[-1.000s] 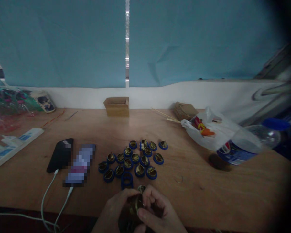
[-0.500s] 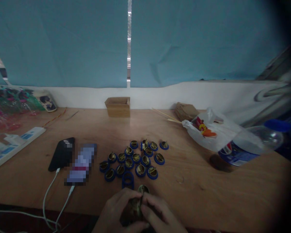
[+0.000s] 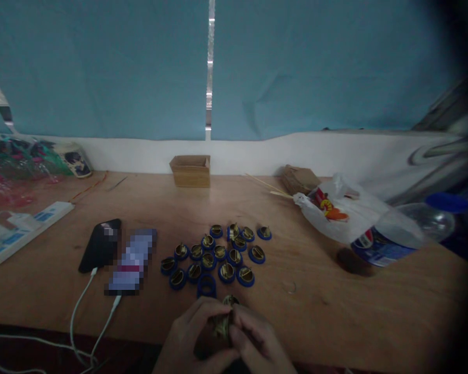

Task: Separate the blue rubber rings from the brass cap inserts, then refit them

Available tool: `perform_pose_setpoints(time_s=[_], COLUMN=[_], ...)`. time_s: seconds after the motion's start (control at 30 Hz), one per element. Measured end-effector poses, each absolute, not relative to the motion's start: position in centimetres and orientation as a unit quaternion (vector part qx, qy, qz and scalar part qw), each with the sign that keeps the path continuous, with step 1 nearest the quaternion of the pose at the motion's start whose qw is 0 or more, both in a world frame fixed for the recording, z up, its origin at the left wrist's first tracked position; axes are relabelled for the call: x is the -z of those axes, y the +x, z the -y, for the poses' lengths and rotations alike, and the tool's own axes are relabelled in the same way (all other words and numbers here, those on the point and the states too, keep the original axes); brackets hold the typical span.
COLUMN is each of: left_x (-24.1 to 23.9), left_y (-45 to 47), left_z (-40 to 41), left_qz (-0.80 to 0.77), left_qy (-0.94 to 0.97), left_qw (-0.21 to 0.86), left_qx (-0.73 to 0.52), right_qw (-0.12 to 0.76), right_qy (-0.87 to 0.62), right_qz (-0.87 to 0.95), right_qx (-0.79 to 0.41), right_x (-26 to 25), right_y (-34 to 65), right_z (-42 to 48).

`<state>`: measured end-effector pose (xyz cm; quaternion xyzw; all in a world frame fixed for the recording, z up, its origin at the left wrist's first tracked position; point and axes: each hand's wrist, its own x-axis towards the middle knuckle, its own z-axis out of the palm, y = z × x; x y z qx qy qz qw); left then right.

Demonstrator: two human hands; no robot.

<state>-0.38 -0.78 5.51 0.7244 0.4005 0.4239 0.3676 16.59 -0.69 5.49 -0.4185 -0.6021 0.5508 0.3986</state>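
Note:
At the table's near edge my left hand (image 3: 189, 340) and my right hand (image 3: 253, 340) are closed together around a small brass-coloured metal part (image 3: 222, 323), fingers pinching it from both sides. Just beyond my fingers a stack of empty blue rings (image 3: 206, 285) stands on the wooden table (image 3: 335, 301). Behind it lies a cluster of several blue rings fitted with brass pieces (image 3: 218, 252). One more brass piece (image 3: 231, 299) pokes out just above my fingertips.
Two phones (image 3: 117, 252) with white charging cables lie to the left, with a white power strip (image 3: 19, 231) further left. A small cardboard box (image 3: 190, 170) sits at the back wall. To the right are a plastic bag (image 3: 343, 210), thin wooden sticks and a toppled plastic bottle (image 3: 401, 231).
My hands have stayed at the near edge, turning the brass part slightly between the fingers. The view shifted a little; nothing else on the table moved.

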Motion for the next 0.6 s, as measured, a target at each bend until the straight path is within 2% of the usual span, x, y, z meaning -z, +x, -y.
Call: perform_pose_setpoints(time_s=[0.17,0.3,0.37,0.43,0.6], left_x=[-5.7,-5.4,-5.5,-5.6,-5.8], left_y=[0.4,-0.9,-2.5,-4.1,-4.9], left_z=[1.4,0.8,0.2,-0.2,0.1], left_qz=[-0.446,-0.547,-0.562,-0.550,-0.550], left_qy=[0.672,0.511,0.414,0.362,0.373], left_qw=[0.354,0.350,0.371,0.380,0.404], left_qx=[-0.473,-0.563,-0.613,-0.650,-0.629], right_qw=[0.428,0.520,0.586,0.605,0.514], right_qy=[-0.455,-0.451,-0.450,-0.496,-0.647], right_qz=[0.533,0.399,0.387,0.409,0.461], right_qx=[-0.571,-0.605,-0.551,-0.470,-0.323], right_x=[-5.1,-4.7,-4.8,-5.1,-5.2], right_y=[16.2,17.6,19.3,21.5,26.4], right_z=[1.4,0.7,-0.2,-0.9,-1.1])
